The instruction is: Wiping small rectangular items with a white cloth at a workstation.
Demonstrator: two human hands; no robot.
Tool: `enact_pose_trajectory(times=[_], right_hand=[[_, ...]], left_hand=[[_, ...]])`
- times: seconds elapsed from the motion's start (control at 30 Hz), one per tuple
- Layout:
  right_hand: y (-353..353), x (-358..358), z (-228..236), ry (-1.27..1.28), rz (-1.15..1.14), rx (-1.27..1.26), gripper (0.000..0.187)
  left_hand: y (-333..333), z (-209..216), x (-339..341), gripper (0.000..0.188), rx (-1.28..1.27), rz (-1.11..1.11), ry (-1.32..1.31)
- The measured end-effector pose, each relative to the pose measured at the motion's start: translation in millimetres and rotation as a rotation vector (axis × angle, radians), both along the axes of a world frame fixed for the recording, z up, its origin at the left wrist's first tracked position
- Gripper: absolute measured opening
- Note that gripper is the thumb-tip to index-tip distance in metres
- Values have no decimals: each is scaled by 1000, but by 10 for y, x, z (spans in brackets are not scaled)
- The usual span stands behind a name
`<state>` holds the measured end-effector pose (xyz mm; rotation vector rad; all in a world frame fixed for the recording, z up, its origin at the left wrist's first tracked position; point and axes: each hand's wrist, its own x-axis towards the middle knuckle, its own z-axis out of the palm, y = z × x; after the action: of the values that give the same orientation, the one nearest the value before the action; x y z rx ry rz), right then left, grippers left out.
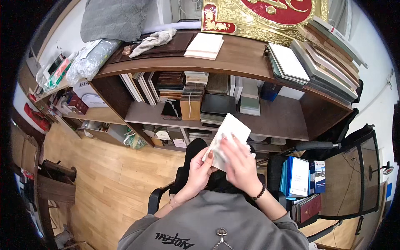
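Observation:
A thin white rectangular board (234,124) is held at a tilt above my lap. My left hand (201,166) grips its lower left edge, with the thumb on the face and the other fingers mostly behind. Over the face of the board lies my right hand (241,163), its fingers smeared by motion. Something pale and crumpled, perhaps cloth or tissue, shows at the edge of that hand, but I cannot make it out clearly. A dark beaded bracelet (261,192) circles the right wrist.
Ahead stands a brown shelf unit (246,62) packed with sample boards. On its top lie white panels (204,46), a pale rag (154,41), a stack of boards (325,66) and a gold-and-red ornate panel (250,21). To the right, a chair (346,179) holds folders (298,177).

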<state>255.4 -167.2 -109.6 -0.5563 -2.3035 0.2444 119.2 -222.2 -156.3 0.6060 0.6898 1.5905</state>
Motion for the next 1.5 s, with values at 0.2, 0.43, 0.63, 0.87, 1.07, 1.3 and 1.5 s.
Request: enact_pose_trajectory(times=[0.2, 0.43, 0.63, 0.87, 1.07, 1.3, 1.5], right_hand=[[421, 428, -405, 365, -356, -405, 38], [219, 683, -807, 560, 70, -1619, 35], [350, 602, -847, 611, -74, -1616, 35], [732, 414, -744, 946, -10, -1778, 36], [1417, 502, -970, 743, -308, -1401, 36], [2971, 712, -1118, 573, -392, -1093, 37], [3912, 807, -1695, 84, -666, -868, 39]], left_hand=[[107, 35, 73, 33, -31, -22, 29], [344, -259, 244, 33, -121, -21, -147], [428, -553, 411, 43, 23, -82, 425], [542, -734, 369, 42, -127, -315, 436], [484, -907, 69, 32, -310, -325, 445], [344, -774, -294, 30, -453, -166, 227], [419, -901, -347, 31, -521, -118, 236]])
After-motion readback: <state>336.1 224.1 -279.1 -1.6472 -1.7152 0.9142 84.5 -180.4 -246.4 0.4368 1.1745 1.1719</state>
